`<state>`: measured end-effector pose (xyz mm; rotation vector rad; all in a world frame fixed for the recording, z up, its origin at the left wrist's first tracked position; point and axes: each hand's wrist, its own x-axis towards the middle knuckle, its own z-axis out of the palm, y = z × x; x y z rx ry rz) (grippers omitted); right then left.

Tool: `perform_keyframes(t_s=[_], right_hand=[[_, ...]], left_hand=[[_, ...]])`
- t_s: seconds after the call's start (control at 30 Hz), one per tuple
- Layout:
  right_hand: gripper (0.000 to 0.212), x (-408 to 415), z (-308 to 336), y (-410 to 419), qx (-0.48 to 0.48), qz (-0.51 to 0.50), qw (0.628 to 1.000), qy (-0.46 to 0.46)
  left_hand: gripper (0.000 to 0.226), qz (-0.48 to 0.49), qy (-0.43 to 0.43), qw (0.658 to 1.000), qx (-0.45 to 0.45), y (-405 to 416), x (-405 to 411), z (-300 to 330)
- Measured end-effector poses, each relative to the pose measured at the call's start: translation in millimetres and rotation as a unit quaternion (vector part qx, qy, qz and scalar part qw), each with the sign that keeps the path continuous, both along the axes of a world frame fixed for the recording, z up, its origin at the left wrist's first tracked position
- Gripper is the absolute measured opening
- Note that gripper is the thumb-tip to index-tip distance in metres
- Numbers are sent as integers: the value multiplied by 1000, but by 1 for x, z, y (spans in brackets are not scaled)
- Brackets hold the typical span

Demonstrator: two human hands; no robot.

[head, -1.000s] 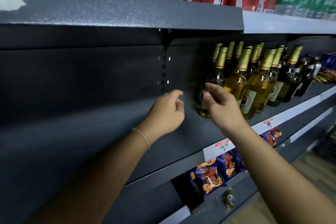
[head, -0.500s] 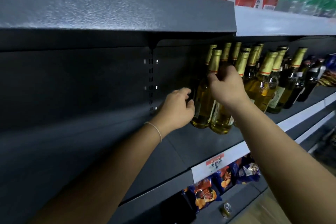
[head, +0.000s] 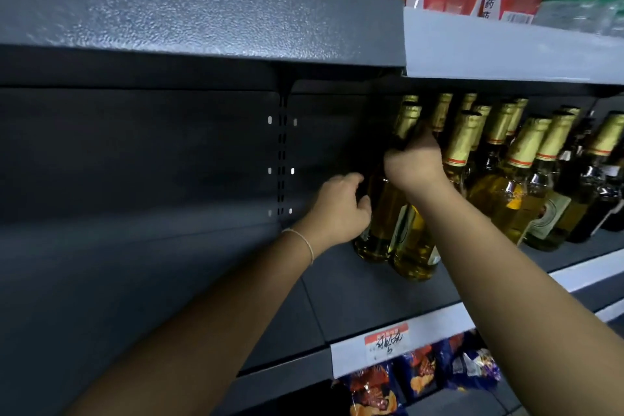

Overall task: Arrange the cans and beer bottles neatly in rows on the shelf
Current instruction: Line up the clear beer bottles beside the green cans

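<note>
On the dark middle shelf [head: 354, 307], at the left end of the standing stock, two beer bottles [head: 381, 213] of pale golden liquid are being handled; the rest of the row [head: 526, 186] stands just to their right, gold-foiled necks upright, with darker bottles [head: 604, 192] further along. No cans are visible.

Handling assessment: these are glass, full by the look of them, so judged heavy for their size, rigid, breakable and smooth-sided. The foil neck offers the better purchase for steering; the lower body carries the weight and is where support belongs. Neighbouring bottles stand close, so a knock between glass is the evident risk.

Right hand [head: 413, 165]: raised, wrist bent, fingers closed round the neck of a bottle just below the foil. Which of the two necks it holds cannot be settled.

Left hand [head: 337, 209]: lower, fingers curled against the body of the left-hand bottle; they appear to wrap it, though the far side is hidden. A thin bracelet [head: 304, 241] sits at that wrist.

Both forearms reach up and forward.
</note>
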<state>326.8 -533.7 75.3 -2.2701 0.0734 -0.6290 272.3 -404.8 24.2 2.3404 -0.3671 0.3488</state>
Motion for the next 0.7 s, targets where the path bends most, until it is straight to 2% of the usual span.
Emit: perform_keyframes(t_s=[0.07, 0.17, 0.3, 0.47, 0.5, 0.6, 0.7], right_hand=[[57, 7, -3, -3, 11, 8, 1000, -6], [37, -2, -2, 0, -3, 11, 999, -43], [32, -27, -2, 18, 58, 54, 992, -101], [19, -49, -4, 45, 56, 122, 980, -146], [18, -54, -4, 53, 56, 139, 978, -143], [27, -69, -2, 78, 47, 170, 971, -163], [27, -79, 0, 109, 58, 184, 964, -183]], left_hand=[[48, 3, 11, 1000, 3, -1, 0, -3], [49, 9, 28, 1000, 1, 0, -2, -4], [48, 7, 64, 998, -17, 3, -5, -7], [42, 19, 73, 992, -96, 17, -13, -14], [48, 26, 73, 990, -118, 22, -16, -16], [85, 60, 67, 982, -167, 43, -23, -24], [87, 109, 59, 973, -195, 70, -41, -20]])
